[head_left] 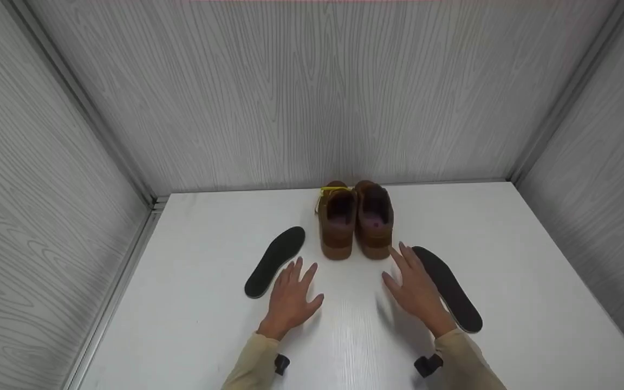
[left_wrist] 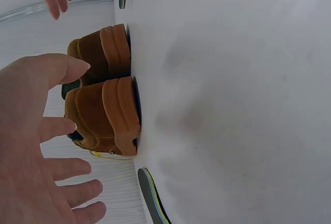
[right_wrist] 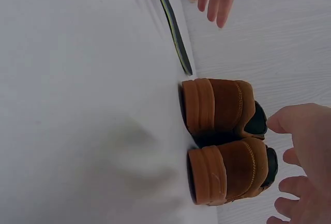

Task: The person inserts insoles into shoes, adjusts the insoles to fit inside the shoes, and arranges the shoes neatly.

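Observation:
Two brown shoes stand side by side at the back of the white table, heels toward me. The left shoe point(head_left: 337, 233) has a yellow lace at its front; the right shoe point(head_left: 374, 233) is close against it. A black insole point(head_left: 274, 262) lies on the left, another black insole point(head_left: 450, 290) on the right. My left hand point(head_left: 291, 298) hovers with spread fingers just right of the left insole, holding nothing. Spread in the same way, my right hand point(head_left: 414, 287) is between the right shoe's heel and the right insole, partly covering that insole's edge.
The white table point(head_left: 198, 325) meets a grey wood-grain panel point(head_left: 312, 97) right behind the shoes. Similar panels rise at the left point(head_left: 30, 195) and right point(head_left: 599, 179). Dark wrist devices point(head_left: 428, 365) are strapped at both sleeves.

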A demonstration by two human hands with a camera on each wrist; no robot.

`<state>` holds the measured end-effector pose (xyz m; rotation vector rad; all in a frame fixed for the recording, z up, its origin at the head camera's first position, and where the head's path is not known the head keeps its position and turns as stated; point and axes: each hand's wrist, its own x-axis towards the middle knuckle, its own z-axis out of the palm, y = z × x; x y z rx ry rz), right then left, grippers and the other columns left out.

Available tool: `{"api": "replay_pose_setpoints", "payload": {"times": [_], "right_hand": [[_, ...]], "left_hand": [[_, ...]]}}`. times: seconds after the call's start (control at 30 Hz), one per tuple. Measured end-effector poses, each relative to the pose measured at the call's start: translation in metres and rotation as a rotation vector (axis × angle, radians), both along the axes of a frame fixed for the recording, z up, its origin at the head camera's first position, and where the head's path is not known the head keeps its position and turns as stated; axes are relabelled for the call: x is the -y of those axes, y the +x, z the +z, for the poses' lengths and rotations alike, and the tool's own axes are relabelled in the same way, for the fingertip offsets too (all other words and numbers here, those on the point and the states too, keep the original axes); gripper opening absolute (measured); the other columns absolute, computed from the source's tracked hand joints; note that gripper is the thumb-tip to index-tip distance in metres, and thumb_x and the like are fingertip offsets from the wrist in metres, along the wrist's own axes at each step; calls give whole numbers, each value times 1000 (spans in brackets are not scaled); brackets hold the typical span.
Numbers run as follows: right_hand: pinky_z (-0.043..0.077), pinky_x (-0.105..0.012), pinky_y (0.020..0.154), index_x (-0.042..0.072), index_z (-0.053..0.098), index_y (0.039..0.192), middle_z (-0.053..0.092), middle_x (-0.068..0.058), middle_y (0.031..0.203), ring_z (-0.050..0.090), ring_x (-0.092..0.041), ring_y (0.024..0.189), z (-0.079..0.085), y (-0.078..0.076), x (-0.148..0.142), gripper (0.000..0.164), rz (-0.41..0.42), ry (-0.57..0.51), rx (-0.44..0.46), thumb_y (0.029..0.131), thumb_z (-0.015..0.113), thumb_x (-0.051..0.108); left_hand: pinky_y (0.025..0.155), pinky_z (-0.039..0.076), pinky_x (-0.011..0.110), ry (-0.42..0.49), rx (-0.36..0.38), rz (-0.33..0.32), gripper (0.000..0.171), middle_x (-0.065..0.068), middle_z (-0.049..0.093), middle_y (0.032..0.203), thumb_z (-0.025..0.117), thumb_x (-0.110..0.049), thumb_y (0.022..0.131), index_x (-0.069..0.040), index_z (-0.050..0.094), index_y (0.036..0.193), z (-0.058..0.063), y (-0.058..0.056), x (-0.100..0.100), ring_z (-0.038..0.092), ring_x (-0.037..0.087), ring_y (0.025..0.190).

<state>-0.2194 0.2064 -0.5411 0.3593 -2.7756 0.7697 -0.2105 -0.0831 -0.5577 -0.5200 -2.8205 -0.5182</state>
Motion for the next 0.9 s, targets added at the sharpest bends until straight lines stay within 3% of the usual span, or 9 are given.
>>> {"api": "replay_pose_setpoints", "payload": {"times": [0.33, 0.6, 0.9], "right_hand": [[33, -50, 102, 9, 39, 146, 28, -16, 152, 27, -32, 138, 17, -28, 19, 59, 88, -15, -57, 94, 59, 28], [34, -45, 102, 11, 40, 145, 31, -13, 151, 28, -27, 138, 27, -53, 46, 57, 151, 10, -63, 94, 58, 27], [28, -42, 107, 11, 38, 146, 30, -9, 152, 24, -25, 140, 30, -77, 81, 58, 199, 97, 36, 95, 57, 31]], "left_hand": [[105, 28, 50, -48, 22, 10, 61, 21, 36, 146, 62, -37, 87, -13, 46, 141, 5, -11, 0, 33, 38, 133], [106, 26, 50, 13, 39, 55, 60, 19, 33, 148, 63, -33, 89, -13, 44, 142, 7, -24, 13, 31, 37, 134], [103, 30, 51, 14, -11, 15, 58, 22, 39, 143, 65, -28, 87, -10, 48, 139, 5, -34, 18, 36, 39, 131]]}}
